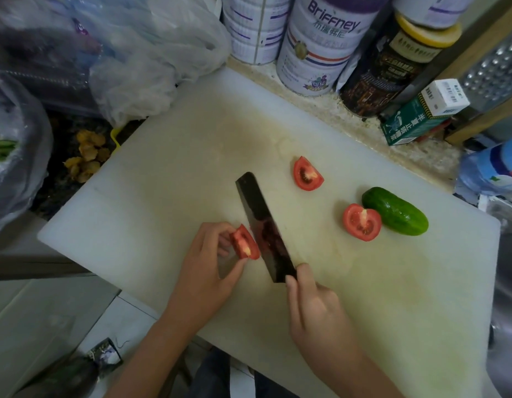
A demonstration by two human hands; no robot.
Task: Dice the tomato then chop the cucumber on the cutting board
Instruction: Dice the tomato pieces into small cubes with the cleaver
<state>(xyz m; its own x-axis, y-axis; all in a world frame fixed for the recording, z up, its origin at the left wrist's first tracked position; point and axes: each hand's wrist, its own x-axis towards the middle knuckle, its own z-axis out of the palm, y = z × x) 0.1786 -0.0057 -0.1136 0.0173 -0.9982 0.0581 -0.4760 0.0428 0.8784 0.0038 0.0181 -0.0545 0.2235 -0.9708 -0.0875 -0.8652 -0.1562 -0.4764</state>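
Observation:
A white cutting board [163, 168] fills the middle of the view. My left hand [209, 259] pinches a red tomato wedge [244, 242] near the board's front. My right hand [315, 305] grips the handle of a dark cleaver [263, 225], whose blade stands right beside the wedge on its right. A tomato quarter [308, 174] lies further back on the board. A tomato half [362, 222], cut side up, touches a whole green cucumber [395, 211] at the right.
White tins [315, 47], a dark jar [386, 70] and a green box [415, 122] stand along the board's far edge. Plastic bags [151, 47] lie at the far left. A blue-capped bottle [493, 168] lies at the right.

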